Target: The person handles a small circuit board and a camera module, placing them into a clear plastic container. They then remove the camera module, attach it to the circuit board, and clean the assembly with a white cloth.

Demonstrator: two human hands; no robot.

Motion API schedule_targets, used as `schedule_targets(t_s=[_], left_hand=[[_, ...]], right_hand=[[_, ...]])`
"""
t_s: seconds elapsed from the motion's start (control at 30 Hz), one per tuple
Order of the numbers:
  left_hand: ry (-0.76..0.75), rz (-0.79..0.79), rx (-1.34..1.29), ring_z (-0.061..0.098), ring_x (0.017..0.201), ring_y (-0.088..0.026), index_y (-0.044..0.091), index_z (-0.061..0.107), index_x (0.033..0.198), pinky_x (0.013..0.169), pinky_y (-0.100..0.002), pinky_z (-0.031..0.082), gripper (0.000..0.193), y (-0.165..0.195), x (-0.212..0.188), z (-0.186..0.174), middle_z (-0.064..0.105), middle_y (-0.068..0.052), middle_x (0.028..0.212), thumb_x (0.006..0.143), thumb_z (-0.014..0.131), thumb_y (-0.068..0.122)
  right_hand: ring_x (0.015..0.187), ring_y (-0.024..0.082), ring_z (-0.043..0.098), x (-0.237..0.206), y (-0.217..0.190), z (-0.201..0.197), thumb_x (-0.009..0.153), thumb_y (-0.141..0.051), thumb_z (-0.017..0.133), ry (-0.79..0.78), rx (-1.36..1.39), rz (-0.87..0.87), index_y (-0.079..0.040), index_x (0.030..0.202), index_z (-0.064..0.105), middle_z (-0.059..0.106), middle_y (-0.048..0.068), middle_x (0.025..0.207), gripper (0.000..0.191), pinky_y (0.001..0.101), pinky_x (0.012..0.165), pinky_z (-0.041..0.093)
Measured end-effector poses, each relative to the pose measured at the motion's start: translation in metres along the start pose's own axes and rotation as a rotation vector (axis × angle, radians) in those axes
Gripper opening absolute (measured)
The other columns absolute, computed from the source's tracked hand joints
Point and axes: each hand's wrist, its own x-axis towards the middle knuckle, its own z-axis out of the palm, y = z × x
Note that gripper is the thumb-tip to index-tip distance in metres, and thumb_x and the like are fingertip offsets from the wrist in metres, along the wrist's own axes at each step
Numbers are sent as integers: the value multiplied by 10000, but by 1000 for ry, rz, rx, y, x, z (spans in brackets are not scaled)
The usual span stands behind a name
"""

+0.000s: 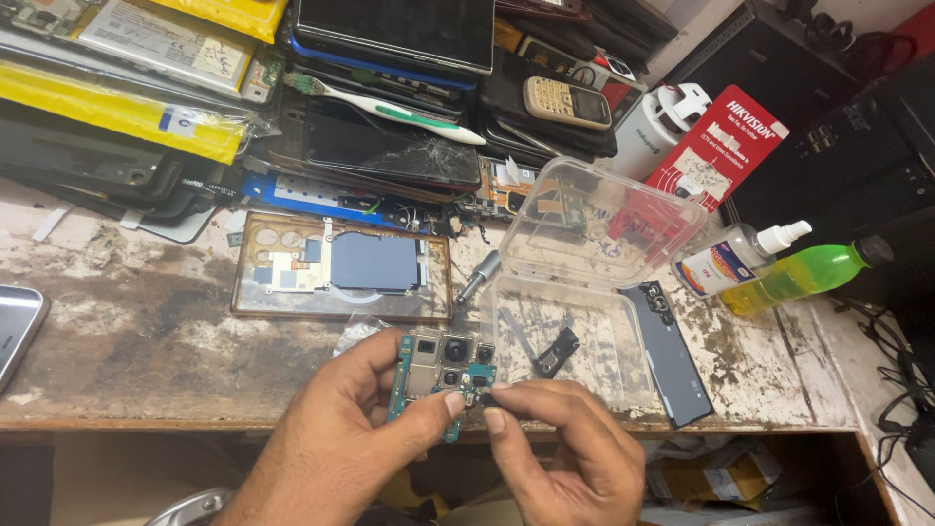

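Pinched in left hand (341, 438), circuit board (433, 375); right hand (570, 448) fingertips nip its edge.

The phone (18, 326) is cut off at the left edge; fingertips (454, 401) hide the circuit board's (421, 370) lower corner.

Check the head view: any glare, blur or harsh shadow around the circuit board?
Head view: light is even and soft, no hard shadows on the worn bench. The circuit board between the left hand and right hand is sharp. Mild glare shows on the clear plastic box and the cracked phone screen. Edges bend slightly, wide-lens style.
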Motion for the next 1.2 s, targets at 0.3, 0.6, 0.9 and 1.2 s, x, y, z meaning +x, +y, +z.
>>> schedule_targets(t_s=[0.3, 0.6, 0.9, 1.2], left_hand=[[-2, -51, -40, 739, 961, -122, -18, 692, 1263, 871, -301, 610, 403, 5, 2, 3, 808, -99, 1055, 879, 785, 62], [24, -18, 21, 729, 1009, -119, 2, 709, 1234, 900, -302, 592, 392, 5, 0, 3, 813, -79, 1088, 864, 799, 96], [105, -101, 64, 716, 905, -91, 35, 734, 1185, 826, -279, 590, 408, 6, 1, 7, 808, -53, 983, 785, 784, 91], [121, -115, 110, 706, 862, -77, 48, 741, 1169, 790, -267, 586, 400, 15, 0, 10, 803, -40, 949, 771, 776, 72]], right_hand=[[877, 165, 775, 1, -4, 3, 784, 11, 838, 9, -84, -102, -28, 1013, 759, 781, 107, 915, 246, 266, 798, 608], [890, 179, 786, 1, -6, 3, 773, -5, 850, 29, -172, -142, -48, 1005, 757, 777, 101, 902, 253, 281, 807, 615], [907, 186, 791, 2, -5, 7, 801, 42, 839, 37, -116, -232, -41, 1030, 737, 773, 110, 931, 264, 275, 814, 634], [924, 185, 796, -1, -4, 7, 803, 42, 842, 20, -86, -236, -59, 1045, 736, 775, 120, 944, 283, 267, 795, 649]])
